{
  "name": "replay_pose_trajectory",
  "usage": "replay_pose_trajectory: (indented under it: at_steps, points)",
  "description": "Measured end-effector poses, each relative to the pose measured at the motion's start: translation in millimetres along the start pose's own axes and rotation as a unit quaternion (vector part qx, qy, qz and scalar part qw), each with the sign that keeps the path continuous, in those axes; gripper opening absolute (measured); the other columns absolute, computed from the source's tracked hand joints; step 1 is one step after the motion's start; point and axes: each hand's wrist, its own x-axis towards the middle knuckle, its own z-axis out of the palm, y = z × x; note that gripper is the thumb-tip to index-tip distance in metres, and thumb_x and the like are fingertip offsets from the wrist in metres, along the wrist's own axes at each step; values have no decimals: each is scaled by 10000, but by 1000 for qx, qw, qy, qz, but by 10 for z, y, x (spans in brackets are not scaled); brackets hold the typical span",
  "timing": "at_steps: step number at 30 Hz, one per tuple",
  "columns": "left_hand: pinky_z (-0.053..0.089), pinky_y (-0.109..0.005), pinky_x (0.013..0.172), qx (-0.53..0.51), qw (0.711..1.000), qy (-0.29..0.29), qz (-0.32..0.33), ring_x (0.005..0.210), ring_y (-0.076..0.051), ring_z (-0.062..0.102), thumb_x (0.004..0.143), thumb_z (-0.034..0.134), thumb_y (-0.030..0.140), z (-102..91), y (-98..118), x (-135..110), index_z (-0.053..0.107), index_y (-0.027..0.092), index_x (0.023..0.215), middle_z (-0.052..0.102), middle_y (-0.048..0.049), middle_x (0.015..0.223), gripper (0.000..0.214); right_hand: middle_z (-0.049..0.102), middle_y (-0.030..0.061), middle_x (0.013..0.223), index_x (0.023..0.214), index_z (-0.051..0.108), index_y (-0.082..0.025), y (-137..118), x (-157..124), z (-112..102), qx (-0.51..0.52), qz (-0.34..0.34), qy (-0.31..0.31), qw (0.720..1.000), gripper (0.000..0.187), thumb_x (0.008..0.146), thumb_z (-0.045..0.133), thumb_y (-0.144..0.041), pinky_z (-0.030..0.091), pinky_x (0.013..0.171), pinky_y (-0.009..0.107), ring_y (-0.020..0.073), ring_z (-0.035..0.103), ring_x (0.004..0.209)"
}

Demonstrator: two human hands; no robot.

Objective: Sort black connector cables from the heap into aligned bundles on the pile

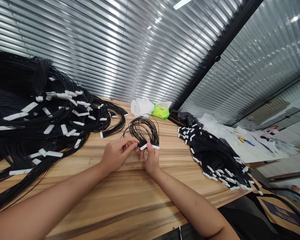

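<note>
Head, left hand [117,154], right hand [152,160], wires [142,130] (white-tipped)

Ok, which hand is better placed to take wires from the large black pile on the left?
Probably the left hand: it sits closer to the large black wire pile, while the right hand is farther away, at the white connector.

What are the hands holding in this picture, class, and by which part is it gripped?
The left hand and right hand hold a looped bundle of thin black wires by its white connector strip, where the wire ends gather.
</note>
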Motion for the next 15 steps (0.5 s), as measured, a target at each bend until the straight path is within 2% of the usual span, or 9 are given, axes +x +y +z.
replay_pose_trajectory:
  at_steps: [5,11,15]
  points:
    - [434,-214,591,6,1000,3,3,602,-102,585,908,526,364,0,-20,-4,713,244,972,724,15,778,231,605,19,585,652,590,-181,6,13,-2,-6,8,-4,1000,452,867,456,-555,345,452,257,111,427,450]
    - [437,-220,613,14,1000,-1,9,609,-101,596,913,529,358,2,-37,-4,720,256,980,739,25,805,226,594,11,566,651,577,-181,-29,21,5,15,16,-10,1000,432,861,475,-544,328,449,250,106,416,450]
    - [430,-231,613,19,999,10,37,609,-103,598,909,550,342,-7,-29,-2,736,263,959,754,18,827,208,582,7,544,614,568,-181,-33,31,6,12,26,-8,1000,440,856,479,-538,339,470,252,103,417,448]
